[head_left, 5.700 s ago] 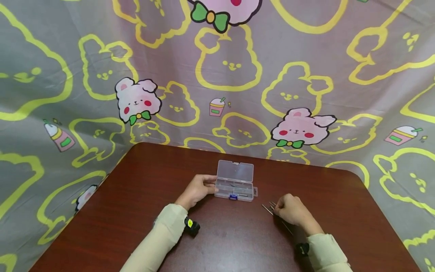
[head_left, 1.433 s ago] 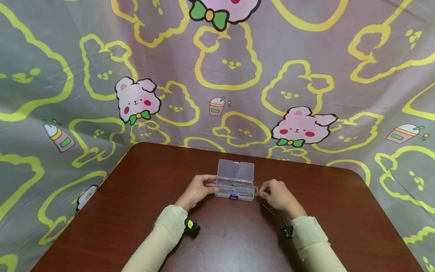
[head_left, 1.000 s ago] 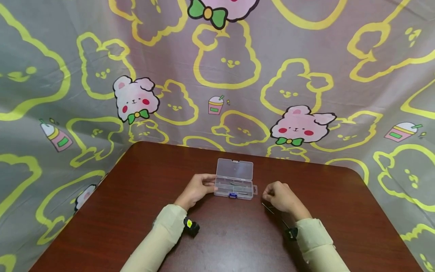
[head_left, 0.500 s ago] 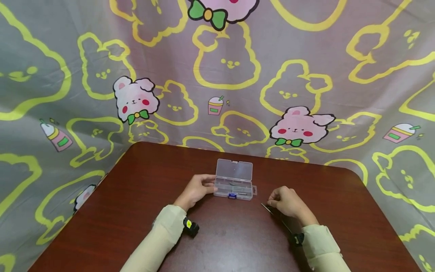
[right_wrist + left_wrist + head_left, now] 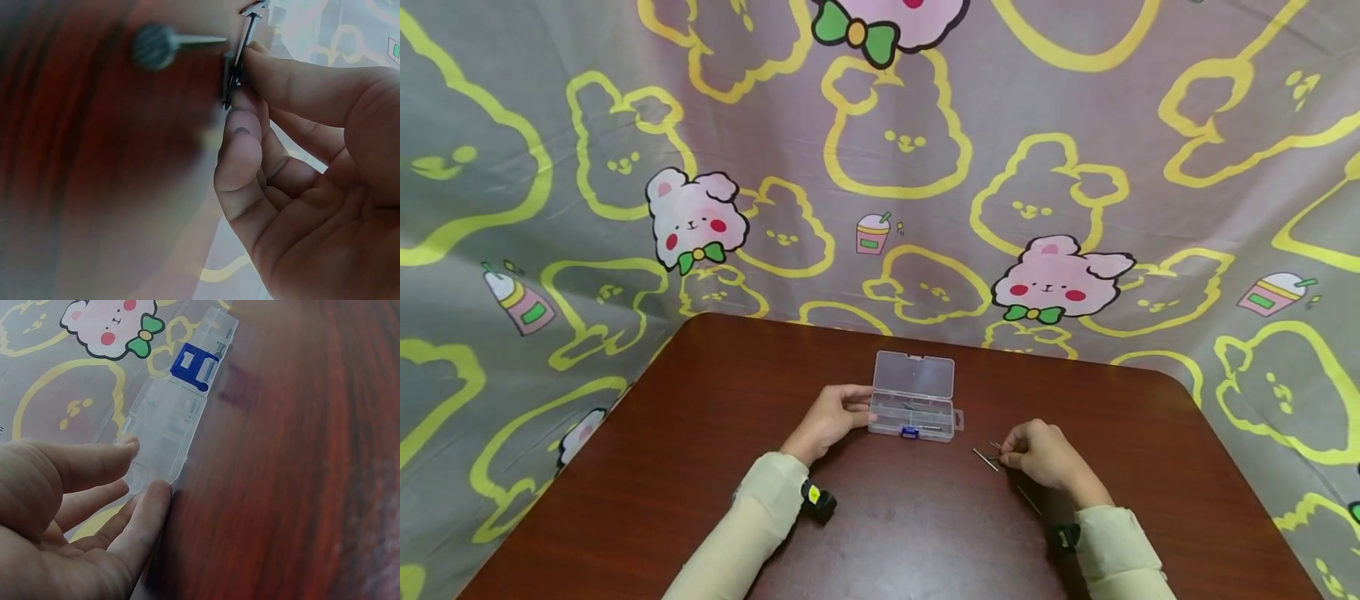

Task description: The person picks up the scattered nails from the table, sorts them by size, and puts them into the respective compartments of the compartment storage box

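A clear plastic compartment box [image 5: 914, 377] stands on the table with its lid raised and several thin pieces inside. My left hand [image 5: 826, 419] holds the box's left end; in the left wrist view the thumb lies over the box wall [image 5: 164, 428] and a finger lies along its bottom corner. To the box's right, my right hand [image 5: 1043, 454] pinches a nail [image 5: 240, 59] between thumb and fingertips. Another nail [image 5: 156, 47], with a round hatched head, lies beside those fingertips. A thin metal nail [image 5: 986, 459] lies on the table just left of the hand.
The dark red-brown table [image 5: 760, 375] meets a grey cartoon-printed curtain [image 5: 917, 167] at its back edge. A blue latch [image 5: 910, 432] sits on the box's front. One more thin metal piece [image 5: 1028, 498] lies under my right wrist.
My right hand has moved from beside the box's right end back rightward and toward me, down to the loose nails. The left hand and the open box have stayed in place.
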The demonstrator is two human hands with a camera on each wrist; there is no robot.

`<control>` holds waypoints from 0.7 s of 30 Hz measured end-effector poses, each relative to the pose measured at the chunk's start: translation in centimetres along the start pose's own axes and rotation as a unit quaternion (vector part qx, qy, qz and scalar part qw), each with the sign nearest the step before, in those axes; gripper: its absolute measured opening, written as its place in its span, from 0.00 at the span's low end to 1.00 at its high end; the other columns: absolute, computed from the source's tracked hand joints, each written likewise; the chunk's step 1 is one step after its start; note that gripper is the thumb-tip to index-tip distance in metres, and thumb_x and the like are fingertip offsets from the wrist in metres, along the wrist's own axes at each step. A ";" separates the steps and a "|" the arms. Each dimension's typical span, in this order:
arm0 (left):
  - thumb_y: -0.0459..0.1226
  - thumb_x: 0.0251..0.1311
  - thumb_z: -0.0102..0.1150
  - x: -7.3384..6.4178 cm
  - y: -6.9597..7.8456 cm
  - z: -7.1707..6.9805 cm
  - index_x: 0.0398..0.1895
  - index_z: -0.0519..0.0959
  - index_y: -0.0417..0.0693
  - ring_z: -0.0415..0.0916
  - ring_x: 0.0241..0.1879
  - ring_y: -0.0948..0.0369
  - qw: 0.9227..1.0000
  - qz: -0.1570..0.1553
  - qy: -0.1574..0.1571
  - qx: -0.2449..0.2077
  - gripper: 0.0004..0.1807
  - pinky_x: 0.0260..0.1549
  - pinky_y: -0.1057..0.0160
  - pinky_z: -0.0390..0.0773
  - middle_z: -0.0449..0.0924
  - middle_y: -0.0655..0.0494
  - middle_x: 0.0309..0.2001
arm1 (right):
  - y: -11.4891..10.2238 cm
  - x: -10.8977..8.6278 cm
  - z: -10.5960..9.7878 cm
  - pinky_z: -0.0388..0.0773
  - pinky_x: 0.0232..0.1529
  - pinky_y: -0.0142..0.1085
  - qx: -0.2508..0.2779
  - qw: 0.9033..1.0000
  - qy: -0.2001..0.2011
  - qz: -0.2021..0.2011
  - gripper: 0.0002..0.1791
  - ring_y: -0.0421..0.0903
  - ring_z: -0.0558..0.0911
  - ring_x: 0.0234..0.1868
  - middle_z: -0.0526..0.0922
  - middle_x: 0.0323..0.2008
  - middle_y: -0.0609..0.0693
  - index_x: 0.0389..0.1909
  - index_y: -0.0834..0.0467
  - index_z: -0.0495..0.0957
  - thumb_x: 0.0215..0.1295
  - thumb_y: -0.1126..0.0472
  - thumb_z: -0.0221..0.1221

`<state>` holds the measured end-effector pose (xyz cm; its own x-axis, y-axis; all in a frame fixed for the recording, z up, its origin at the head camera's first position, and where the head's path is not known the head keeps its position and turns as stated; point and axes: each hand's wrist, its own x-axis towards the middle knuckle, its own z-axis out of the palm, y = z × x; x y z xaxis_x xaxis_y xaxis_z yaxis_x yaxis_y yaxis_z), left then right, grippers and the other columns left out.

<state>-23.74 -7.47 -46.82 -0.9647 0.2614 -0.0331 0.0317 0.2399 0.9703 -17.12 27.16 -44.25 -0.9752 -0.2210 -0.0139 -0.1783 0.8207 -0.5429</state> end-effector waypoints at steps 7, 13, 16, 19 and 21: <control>0.26 0.58 0.69 0.2 -0.2 0.0 0.61 0.79 0.35 0.80 0.51 0.50 1.000 0.005 0.005 -0.006 0.25 0.43 0.60 0.82 0.81 0.41 0.54 | 0.6 -0.2 -0.2 0.75 0.33 0.40 -0.003 1.000 0.002 0.000 0.09 0.40 0.77 0.28 0.81 0.23 0.39 0.24 0.53 0.84 0.56 0.68 0.71; 0.26 0.58 0.69 0.1 -0.3 0.1 0.61 0.79 0.36 0.80 0.50 0.51 1.000 -0.002 0.002 -0.010 0.25 0.43 0.60 0.82 0.82 0.43 0.53 | 0.7 -0.3 -0.1 0.73 0.32 0.40 -0.013 1.000 0.007 0.006 0.11 0.40 0.75 0.27 0.80 0.20 0.38 0.22 0.51 0.82 0.55 0.68 0.72; 0.26 0.58 0.69 0.1 -0.3 0.1 0.61 0.79 0.36 0.80 0.50 0.51 1.000 -0.001 0.002 -0.010 0.25 0.43 0.60 0.82 0.82 0.44 0.53 | 0.7 -0.4 -0.1 0.73 0.32 0.40 -0.026 1.000 0.008 -0.002 0.13 0.40 0.75 0.26 0.79 0.19 0.38 0.21 0.50 0.81 0.56 0.69 0.71; 0.26 0.58 0.69 0.2 -0.4 0.1 0.61 0.79 0.36 0.80 0.50 0.51 1.000 0.004 0.002 -0.011 0.25 0.43 0.60 0.83 0.81 0.43 0.54 | 0.6 -0.4 -0.1 0.72 0.32 0.40 -0.047 0.999 -0.002 -0.015 0.13 0.40 0.73 0.26 0.77 0.20 0.38 0.21 0.51 0.79 0.58 0.70 0.68; 0.26 0.58 0.69 0.3 -0.5 0.1 0.61 0.79 0.36 0.80 0.51 0.50 1.000 0.006 0.001 -0.013 0.25 0.43 0.60 0.83 0.81 0.42 0.55 | 0.5 -0.4 0.0 0.72 0.31 0.40 -0.063 0.998 -0.015 -0.023 0.13 0.41 0.72 0.26 0.75 0.21 0.39 0.22 0.52 0.78 0.60 0.71 0.66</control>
<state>-23.99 -7.43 -47.29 -0.9649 0.2617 -0.0215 0.0360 0.2131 0.9764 -16.78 27.67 -44.47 -0.9618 -0.2733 -0.0172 -0.2391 0.8689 -0.4334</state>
